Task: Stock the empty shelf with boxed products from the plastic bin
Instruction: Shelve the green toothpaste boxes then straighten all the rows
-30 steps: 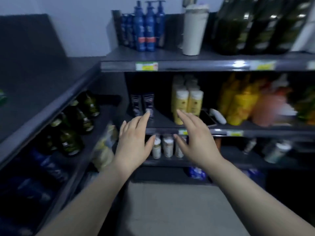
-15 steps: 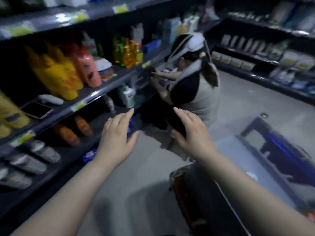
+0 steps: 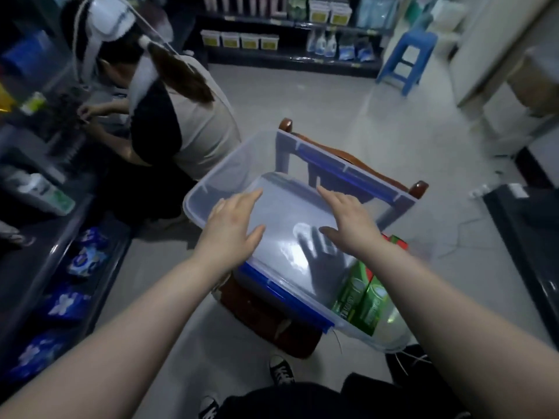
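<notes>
A clear plastic bin [image 3: 208, 189] with blue latches stands on a brown wooden chair [image 3: 260, 313] in the aisle, right below me. Green boxed products [image 3: 361, 300] lie in its near right corner; most of its floor is bare. My left hand [image 3: 233, 229] hovers over the bin's near left rim, fingers straight and spread. My right hand [image 3: 348, 220] hangs above the bin's middle, fingers relaxed, casting a shadow on the bin floor. Neither hand holds anything.
A person [image 3: 169, 116] crouches at the dark shelving [image 3: 45, 207] on the left, close to the bin. Blue packets [image 3: 84, 258] fill the low left shelf. A blue stool [image 3: 405, 55] and stocked shelves stand at the far end. A dark unit [image 3: 526, 243] is on the right.
My view has swung from the stocked shelves rightward and down to the bin on the chair. Both hands, still held out with nothing in them, now hang over the bin.
</notes>
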